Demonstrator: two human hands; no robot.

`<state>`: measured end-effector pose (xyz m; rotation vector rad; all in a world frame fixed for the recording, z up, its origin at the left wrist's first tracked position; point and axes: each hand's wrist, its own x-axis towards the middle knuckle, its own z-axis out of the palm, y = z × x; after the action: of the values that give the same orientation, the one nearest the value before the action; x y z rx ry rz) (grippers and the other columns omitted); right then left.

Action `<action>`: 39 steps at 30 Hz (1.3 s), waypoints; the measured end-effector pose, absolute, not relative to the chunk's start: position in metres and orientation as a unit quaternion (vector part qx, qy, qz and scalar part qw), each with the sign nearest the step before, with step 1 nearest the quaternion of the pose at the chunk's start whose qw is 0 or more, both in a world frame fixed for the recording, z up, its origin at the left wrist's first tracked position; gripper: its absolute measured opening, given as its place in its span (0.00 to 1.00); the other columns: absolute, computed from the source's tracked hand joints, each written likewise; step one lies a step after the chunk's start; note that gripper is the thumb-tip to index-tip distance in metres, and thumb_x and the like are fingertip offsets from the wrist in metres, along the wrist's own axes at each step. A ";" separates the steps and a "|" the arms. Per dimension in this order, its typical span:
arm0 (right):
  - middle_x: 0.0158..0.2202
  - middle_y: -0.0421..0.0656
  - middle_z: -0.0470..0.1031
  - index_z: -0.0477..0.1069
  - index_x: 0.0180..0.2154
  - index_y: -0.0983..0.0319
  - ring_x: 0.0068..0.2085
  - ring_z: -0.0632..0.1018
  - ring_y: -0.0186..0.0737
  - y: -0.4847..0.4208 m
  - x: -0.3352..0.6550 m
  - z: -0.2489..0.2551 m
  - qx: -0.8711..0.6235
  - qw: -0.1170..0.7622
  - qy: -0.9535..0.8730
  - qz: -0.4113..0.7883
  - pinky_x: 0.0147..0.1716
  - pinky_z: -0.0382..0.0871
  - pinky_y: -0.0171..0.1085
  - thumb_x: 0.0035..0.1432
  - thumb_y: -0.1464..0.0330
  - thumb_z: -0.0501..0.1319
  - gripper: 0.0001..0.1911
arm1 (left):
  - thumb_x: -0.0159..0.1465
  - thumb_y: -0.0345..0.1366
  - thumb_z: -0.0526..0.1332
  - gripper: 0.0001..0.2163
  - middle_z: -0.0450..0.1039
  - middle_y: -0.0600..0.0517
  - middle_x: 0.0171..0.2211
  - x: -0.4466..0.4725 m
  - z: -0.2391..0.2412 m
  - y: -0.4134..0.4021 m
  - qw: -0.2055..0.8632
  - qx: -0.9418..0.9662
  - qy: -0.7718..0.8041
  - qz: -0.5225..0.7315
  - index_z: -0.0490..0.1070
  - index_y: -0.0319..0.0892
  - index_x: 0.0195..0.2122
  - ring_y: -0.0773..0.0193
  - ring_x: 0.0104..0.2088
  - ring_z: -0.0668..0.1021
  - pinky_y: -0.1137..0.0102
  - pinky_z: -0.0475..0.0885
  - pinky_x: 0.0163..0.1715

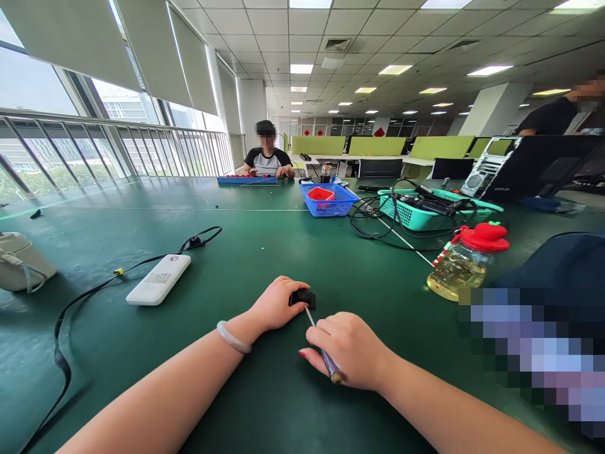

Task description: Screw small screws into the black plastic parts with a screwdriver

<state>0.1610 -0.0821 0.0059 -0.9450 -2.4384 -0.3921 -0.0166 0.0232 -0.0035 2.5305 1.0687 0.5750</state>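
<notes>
My left hand (pixel 276 304) rests on the green table (pixel 246 252), fingers curled around a small black part (pixel 303 297) and pinning it to the surface. My right hand (pixel 347 350) grips a thin screwdriver (pixel 320 343) like a pen. Its metal tip points up and left and meets the black part. A pale bangle sits on my left wrist.
A white power bank (pixel 159 279) with a black cable (pixel 94 290) lies left of my hands. A jar with a red lid (pixel 466 261) stands to the right. Farther back are a blue basket (pixel 328 200) and a teal tray of cables (pixel 428 211). Another person (pixel 267 157) sits across the table.
</notes>
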 end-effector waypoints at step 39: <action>0.27 0.40 0.72 0.68 0.33 0.60 0.25 0.71 0.34 -0.080 0.162 0.003 -0.430 0.296 -0.852 -0.040 0.27 0.57 0.35 0.62 0.70 0.54 0.05 | 0.59 0.34 0.62 0.14 0.77 0.50 0.44 -0.017 -0.005 0.024 0.172 0.888 0.372 0.206 0.73 0.45 0.46 0.54 0.50 0.74 0.60 0.69 0.53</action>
<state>0.1620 -0.0797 0.0026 -1.1435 -2.2667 -0.1074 -0.0167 0.0242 -0.0046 2.5212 1.0564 0.5843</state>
